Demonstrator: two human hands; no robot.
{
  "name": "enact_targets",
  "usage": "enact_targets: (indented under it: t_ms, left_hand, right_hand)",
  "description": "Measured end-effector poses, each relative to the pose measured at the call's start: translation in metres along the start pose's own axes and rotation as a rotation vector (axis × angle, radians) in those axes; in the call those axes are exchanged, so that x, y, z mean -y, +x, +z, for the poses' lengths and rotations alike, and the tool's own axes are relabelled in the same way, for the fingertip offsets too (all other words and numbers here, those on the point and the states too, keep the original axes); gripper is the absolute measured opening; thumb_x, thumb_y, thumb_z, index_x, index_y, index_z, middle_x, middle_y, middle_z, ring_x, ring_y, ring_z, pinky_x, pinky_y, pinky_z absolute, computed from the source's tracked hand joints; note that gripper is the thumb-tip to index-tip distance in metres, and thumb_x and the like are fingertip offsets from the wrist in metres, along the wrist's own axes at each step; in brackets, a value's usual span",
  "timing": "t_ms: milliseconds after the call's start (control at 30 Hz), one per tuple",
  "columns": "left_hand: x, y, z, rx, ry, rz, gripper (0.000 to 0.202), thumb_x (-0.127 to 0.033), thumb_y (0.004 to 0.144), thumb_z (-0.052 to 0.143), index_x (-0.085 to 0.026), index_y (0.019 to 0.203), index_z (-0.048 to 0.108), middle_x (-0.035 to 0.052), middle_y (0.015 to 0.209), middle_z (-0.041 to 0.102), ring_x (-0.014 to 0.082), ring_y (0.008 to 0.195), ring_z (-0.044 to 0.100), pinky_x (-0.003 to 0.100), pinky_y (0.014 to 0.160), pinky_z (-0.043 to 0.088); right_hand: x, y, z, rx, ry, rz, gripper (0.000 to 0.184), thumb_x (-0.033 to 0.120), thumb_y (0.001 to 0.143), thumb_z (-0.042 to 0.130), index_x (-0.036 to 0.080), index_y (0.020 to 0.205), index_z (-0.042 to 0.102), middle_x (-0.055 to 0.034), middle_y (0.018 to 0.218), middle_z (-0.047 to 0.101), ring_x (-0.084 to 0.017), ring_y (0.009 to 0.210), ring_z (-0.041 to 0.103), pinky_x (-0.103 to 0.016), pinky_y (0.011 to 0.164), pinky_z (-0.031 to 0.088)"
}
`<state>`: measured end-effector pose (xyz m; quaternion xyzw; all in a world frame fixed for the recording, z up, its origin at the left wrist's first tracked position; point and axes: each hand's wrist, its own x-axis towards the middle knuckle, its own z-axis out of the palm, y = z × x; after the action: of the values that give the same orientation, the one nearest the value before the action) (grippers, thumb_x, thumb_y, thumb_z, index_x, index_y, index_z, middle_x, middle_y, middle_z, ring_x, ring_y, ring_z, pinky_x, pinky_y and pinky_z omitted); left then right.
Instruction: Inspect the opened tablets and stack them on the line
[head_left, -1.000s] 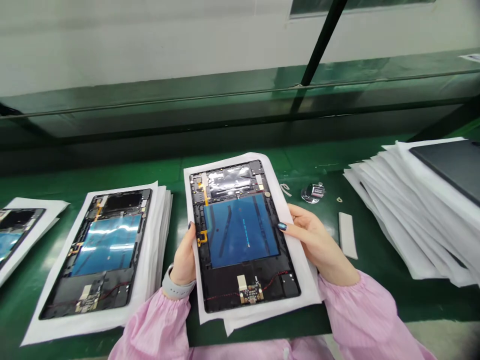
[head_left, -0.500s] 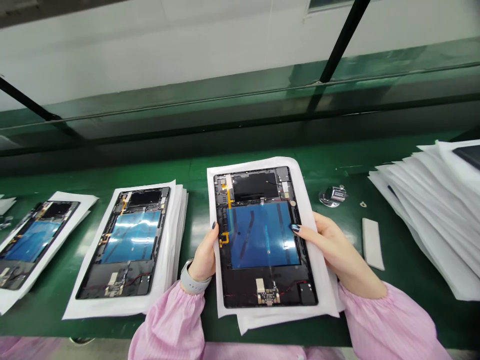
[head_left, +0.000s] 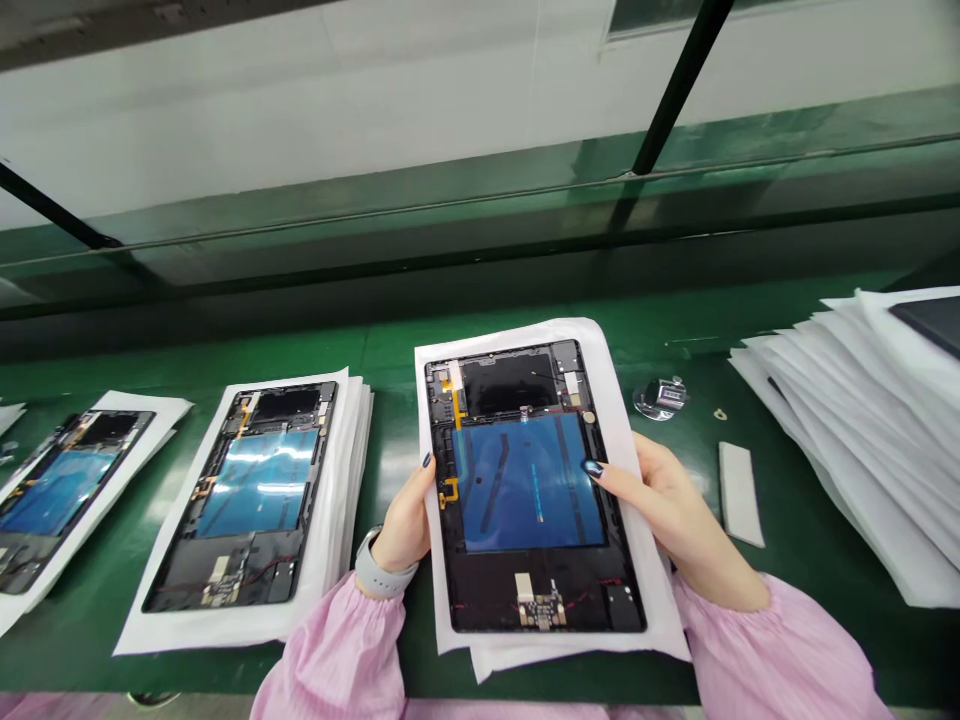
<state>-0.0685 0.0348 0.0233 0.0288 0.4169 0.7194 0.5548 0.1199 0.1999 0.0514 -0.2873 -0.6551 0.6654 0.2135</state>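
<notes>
This is an electronics assembly workshop in a factory, shown by the long green workbench [head_left: 90,640] carrying a row of opened tablet housings [head_left: 525,480] with exposed batteries and circuit boards, a loose stack of white foam sheets [head_left: 847,440], and a pink smock sleeve [head_left: 330,650].

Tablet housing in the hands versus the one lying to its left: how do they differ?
The held tablet housing is gripped by the left hand and right hand; the neighbouring housing lies on a white sheet stack. The held one's blue panel looks dark, the other's glares. Both have black frames, orange flex strips and a small end circuit board.
</notes>
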Motion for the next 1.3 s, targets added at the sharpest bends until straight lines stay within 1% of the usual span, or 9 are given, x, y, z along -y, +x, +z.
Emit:
enact_targets:
  t_ms: [167,333,533,700,867,1033,1133,1233,1300]
  left_hand:
    - [-0.002,-0.001,0.003,-0.003,-0.001,0.023,0.038,-0.051,0.063,0.086,-0.021,0.085,0.081,0.0091,0.098,0.081,0.041,0.127,0.057,0.053,0.108,0.048]
    - [-0.005,-0.002,0.004,0.028,0.01,0.048,0.035,-0.051,0.065,0.085,-0.022,0.085,0.082,0.0071,0.098,0.081,0.0385,0.128,0.057,0.05,0.111,0.045]
    - [-0.003,-0.002,0.0,0.039,-0.037,0.03,0.028,-0.047,0.066,0.084,-0.023,0.079,0.081,0.0056,0.086,0.081,0.0385,0.123,0.061,0.048,0.111,0.046]
    - [-0.003,-0.001,-0.006,-0.001,-0.036,0.03,0.017,-0.035,0.074,0.074,-0.02,0.077,0.08,0.0057,0.079,0.081,0.0361,0.118,0.065,0.045,0.109,0.047]
    - [-0.002,-0.001,-0.007,-0.031,-0.099,0.006,0.014,-0.027,0.077,0.069,-0.017,0.078,0.079,0.0053,0.073,0.079,0.0347,0.114,0.067,0.043,0.106,0.049]
    - [-0.002,-0.001,-0.007,-0.047,-0.093,0.017,0.014,-0.03,0.075,0.07,-0.018,0.073,0.077,0.0071,0.082,0.081,0.0361,0.112,0.068,0.044,0.102,0.053]
    - [-0.002,-0.001,-0.006,-0.031,-0.076,0.017,0.013,-0.03,0.074,0.07,-0.019,0.074,0.077,0.0067,0.081,0.08,0.036,0.109,0.07,0.044,0.101,0.053]
    - [-0.002,-0.001,-0.005,-0.024,-0.058,0.026,0.013,-0.03,0.074,0.069,-0.02,0.07,0.077,0.0051,0.074,0.079,0.0343,0.103,0.072,0.044,0.099,0.054]
    - [-0.002,-0.001,-0.004,-0.016,-0.038,0.048,0.013,-0.032,0.072,0.072,-0.021,0.066,0.076,0.0025,0.064,0.076,0.0325,0.093,0.075,0.042,0.095,0.057]
  right_hand:
    - [-0.001,-0.003,-0.001,-0.001,-0.053,-0.06,0.036,0.049,0.085,0.069,0.021,0.107,0.071,-0.0042,0.086,0.075,-0.025,0.077,0.07,-0.032,0.068,0.058]
    - [0.002,-0.004,0.001,0.017,0.049,-0.004,0.035,0.05,0.085,0.071,0.022,0.106,0.072,-0.0046,0.089,0.076,-0.024,0.075,0.07,-0.03,0.064,0.057]
    - [0.006,-0.007,0.004,0.03,0.252,0.084,0.051,0.048,0.081,0.076,0.026,0.125,0.063,-0.0065,0.106,0.076,-0.026,0.086,0.073,-0.034,0.073,0.06]
    - [0.007,-0.008,0.005,0.024,0.293,0.049,0.049,0.044,0.08,0.079,0.027,0.123,0.063,-0.0065,0.112,0.075,-0.027,0.096,0.072,-0.036,0.082,0.06]
    - [0.007,-0.007,0.004,0.022,0.289,0.014,0.05,0.045,0.081,0.078,0.025,0.124,0.064,-0.0079,0.115,0.074,-0.028,0.099,0.071,-0.036,0.087,0.058]
    - [0.008,-0.009,0.005,0.013,0.291,0.018,0.05,0.045,0.08,0.079,0.025,0.123,0.065,-0.0075,0.112,0.075,-0.027,0.094,0.072,-0.034,0.08,0.06]
    - [0.008,-0.009,0.005,0.012,0.296,0.019,0.051,0.045,0.079,0.08,0.025,0.123,0.065,-0.008,0.112,0.075,-0.027,0.093,0.072,-0.032,0.077,0.06]
    - [0.007,-0.009,0.005,-0.001,0.28,0.014,0.05,0.045,0.08,0.079,0.024,0.123,0.065,-0.0085,0.111,0.075,-0.027,0.092,0.073,-0.033,0.076,0.06]
    - [0.007,-0.009,0.005,-0.011,0.264,0.008,0.05,0.045,0.081,0.078,0.023,0.124,0.065,-0.0087,0.108,0.076,-0.027,0.089,0.073,-0.033,0.075,0.06]
